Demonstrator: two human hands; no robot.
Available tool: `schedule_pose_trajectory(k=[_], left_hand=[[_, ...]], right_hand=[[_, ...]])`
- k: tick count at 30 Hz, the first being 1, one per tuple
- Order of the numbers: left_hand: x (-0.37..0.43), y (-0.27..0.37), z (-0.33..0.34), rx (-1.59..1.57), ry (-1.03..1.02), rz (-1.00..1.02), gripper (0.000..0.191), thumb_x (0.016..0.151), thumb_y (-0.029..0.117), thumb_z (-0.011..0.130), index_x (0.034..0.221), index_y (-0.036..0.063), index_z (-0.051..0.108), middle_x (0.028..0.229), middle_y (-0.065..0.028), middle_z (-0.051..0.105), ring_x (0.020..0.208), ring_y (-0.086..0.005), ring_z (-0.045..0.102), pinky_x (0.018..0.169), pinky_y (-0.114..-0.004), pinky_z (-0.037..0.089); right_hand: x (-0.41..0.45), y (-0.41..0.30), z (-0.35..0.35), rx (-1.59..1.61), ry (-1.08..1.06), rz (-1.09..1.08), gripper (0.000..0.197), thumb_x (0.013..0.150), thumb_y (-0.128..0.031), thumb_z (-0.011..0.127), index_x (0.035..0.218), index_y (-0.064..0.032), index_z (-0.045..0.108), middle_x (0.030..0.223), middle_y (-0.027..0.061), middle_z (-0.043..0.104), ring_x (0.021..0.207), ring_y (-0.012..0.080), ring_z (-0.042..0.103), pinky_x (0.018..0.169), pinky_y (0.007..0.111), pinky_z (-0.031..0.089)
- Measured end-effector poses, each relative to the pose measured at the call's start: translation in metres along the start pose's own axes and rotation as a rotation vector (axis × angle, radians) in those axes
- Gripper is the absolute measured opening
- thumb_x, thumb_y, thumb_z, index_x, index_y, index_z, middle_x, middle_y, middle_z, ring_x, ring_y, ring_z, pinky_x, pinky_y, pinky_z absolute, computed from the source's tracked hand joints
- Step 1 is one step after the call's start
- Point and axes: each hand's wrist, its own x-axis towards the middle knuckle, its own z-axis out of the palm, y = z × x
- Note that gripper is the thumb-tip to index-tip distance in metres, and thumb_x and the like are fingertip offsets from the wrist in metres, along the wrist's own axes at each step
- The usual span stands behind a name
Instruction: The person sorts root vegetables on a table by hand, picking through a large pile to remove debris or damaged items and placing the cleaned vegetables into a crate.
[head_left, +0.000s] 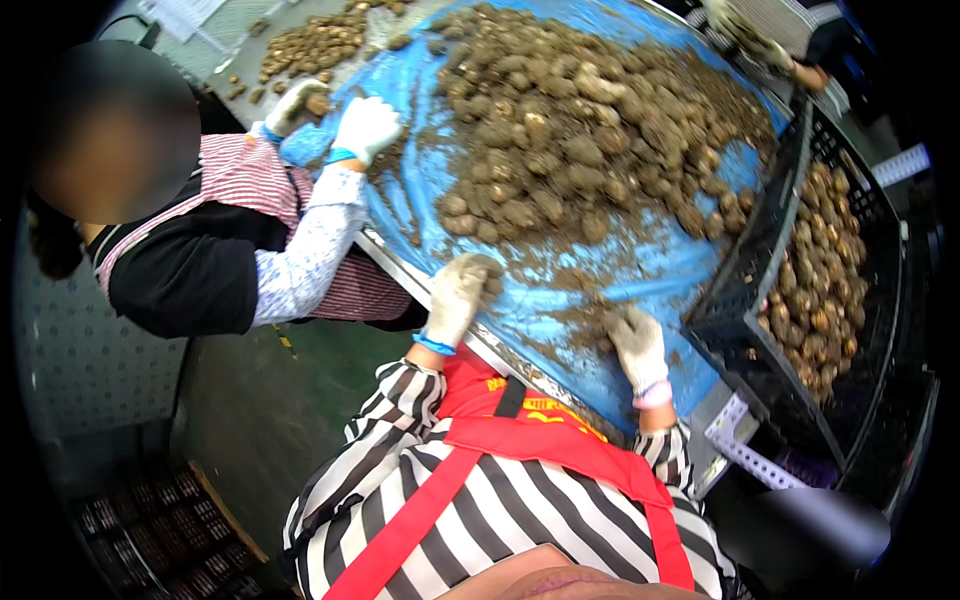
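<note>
A blue plastic sheet (660, 262) covers the table before me, with a large heap of soil-covered tubers (570, 142) on it, taro-like in look. My left hand (456, 294), in a soiled white knit glove, is at the near left edge of the sheet. Its fingers are closed around a dark brown tuber (492, 285), partly hidden by the glove. Low over the sheet at the near right is my gloved right hand (637, 343), fingers curled down beside loose soil (585, 319). Whether anything is inside those fingers is hidden.
A black plastic crate (739, 281) holding many tubers (814, 292) stands tilted at the right. On my left a co-worker's gloved hands (369, 129) work at the sheet. Smaller tubers (315, 45) lie at the far left. Another person's gloved hands (750, 34) show at the far right.
</note>
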Motion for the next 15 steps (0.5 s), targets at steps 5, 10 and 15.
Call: schedule_pose_trajectory(k=[5,10,15], left_hand=[[-0.008,-0.003,0.013,-0.021,0.092,-0.072,0.031,0.104,0.026,0.054,0.11,-0.0015,0.068,0.079,-0.0054,0.068,0.063,-0.0088,0.061,0.055,-0.022,0.05],[-0.013,-0.009,0.018,-0.102,0.017,-0.113,0.033,0.104,0.024,0.05,0.116,-0.0022,0.066,0.078,-0.0059,0.067,0.059,-0.0101,0.059,0.052,-0.023,0.048],[-0.025,0.007,0.039,-0.036,-0.06,-0.169,0.035,0.102,0.024,0.047,0.115,-0.0011,0.068,0.077,-0.0049,0.067,0.058,-0.0087,0.057,0.052,-0.022,0.046]], right_hand=[[0.02,-0.005,-0.006,-0.012,0.161,-0.222,0.02,0.091,-0.015,0.062,0.103,-0.003,0.072,0.088,0.014,0.073,0.081,0.0238,0.07,0.074,0.035,0.054],[0.058,-0.024,-0.008,-0.121,0.248,-0.255,0.039,0.086,-0.02,0.066,0.12,-0.001,0.066,0.115,0.0213,0.068,0.108,0.0334,0.065,0.096,0.04,0.05],[0.107,-0.054,0.018,-0.553,0.182,-0.195,0.071,0.078,-0.031,0.077,0.139,-0.0069,0.052,0.131,0.0221,0.058,0.123,0.0364,0.055,0.103,0.043,0.047]])
